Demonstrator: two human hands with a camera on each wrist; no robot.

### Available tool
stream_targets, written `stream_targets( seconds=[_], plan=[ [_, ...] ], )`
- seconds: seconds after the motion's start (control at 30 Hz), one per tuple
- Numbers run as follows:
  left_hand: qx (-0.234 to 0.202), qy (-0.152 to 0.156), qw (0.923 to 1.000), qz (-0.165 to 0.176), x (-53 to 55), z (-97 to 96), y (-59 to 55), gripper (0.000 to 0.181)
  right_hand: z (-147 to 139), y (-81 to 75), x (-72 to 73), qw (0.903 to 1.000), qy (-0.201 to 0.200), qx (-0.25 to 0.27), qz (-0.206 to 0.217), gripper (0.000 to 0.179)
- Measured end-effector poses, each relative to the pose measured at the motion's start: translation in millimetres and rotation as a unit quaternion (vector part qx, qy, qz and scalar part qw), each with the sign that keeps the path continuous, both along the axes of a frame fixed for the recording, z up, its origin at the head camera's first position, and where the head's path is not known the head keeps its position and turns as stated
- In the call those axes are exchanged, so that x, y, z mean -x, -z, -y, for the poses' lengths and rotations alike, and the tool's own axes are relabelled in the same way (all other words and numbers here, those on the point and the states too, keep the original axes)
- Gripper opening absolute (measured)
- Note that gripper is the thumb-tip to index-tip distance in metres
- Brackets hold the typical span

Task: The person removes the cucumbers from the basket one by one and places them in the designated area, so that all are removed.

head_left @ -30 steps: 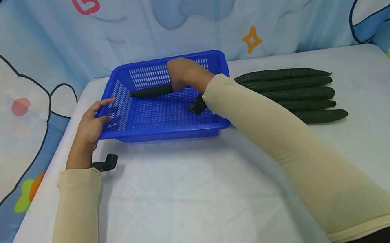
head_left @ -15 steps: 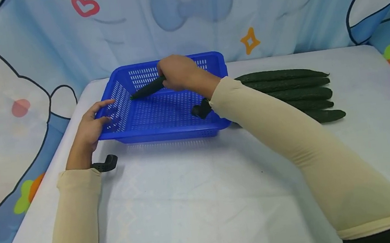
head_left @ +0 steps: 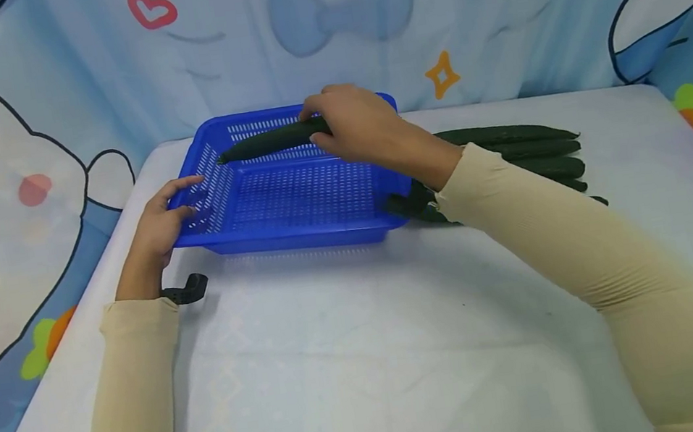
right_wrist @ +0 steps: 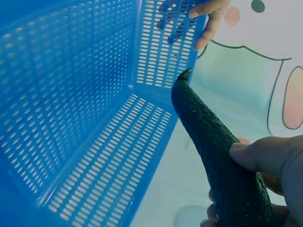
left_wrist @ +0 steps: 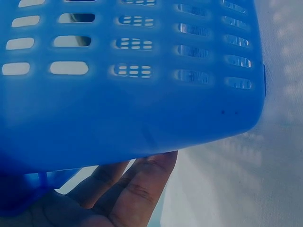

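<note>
My right hand grips a dark green cucumber by its right part, thumb on one side and fingers on the other. The cucumber lies nearly level over the back of a blue perforated plastic basket, its narrow tip pointing left. In the right wrist view the bent tip of the cucumber shows, with bare basket floor beside it. My left hand holds the basket's left rim, and in the left wrist view its fingers lie against the basket's underside. The right palm hides the cucumber's other end.
Several more cucumbers lie side by side on the white-covered table, right of the basket and partly behind my right forearm. A blue cartoon-print curtain hangs behind the table. A black camera mount sits at my left wrist.
The right hand has lifted the cucumber up from inside the basket and moved back to the right and toward the rear rim. The left hand and the basket stay in place.
</note>
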State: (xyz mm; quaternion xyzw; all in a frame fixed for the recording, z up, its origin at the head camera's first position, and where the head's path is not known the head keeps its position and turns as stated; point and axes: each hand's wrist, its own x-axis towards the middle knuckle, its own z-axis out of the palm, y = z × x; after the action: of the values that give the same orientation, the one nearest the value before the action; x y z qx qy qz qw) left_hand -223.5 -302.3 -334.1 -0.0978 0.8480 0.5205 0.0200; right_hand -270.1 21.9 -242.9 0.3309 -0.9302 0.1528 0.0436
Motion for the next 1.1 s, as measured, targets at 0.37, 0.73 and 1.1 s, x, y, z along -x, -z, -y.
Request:
stream_targets(
  seconds=[0.37, 0.73, 1.1],
  plan=[
    [-0.003, 0.004, 1.0, 0.002, 4.6, -1.7, -0.7, 0.055, -59, 23.0, -28.1, 0.9917, -0.016, 0.083, -0.096, 0.033],
    [0.004, 0.003, 1.0, 0.007, 4.5, 0.9, -2.6, 0.055, -107, 44.9, -61.6, 0.9752, -0.017, 0.138, -0.172, 0.027],
    [0.002, -0.002, 1.0, 0.008, 5.3, 0.3, 0.3, 0.055, -163, 62.0, -96.8, 0.9746, 0.002, 0.141, -0.174, 0.037]
  ],
)
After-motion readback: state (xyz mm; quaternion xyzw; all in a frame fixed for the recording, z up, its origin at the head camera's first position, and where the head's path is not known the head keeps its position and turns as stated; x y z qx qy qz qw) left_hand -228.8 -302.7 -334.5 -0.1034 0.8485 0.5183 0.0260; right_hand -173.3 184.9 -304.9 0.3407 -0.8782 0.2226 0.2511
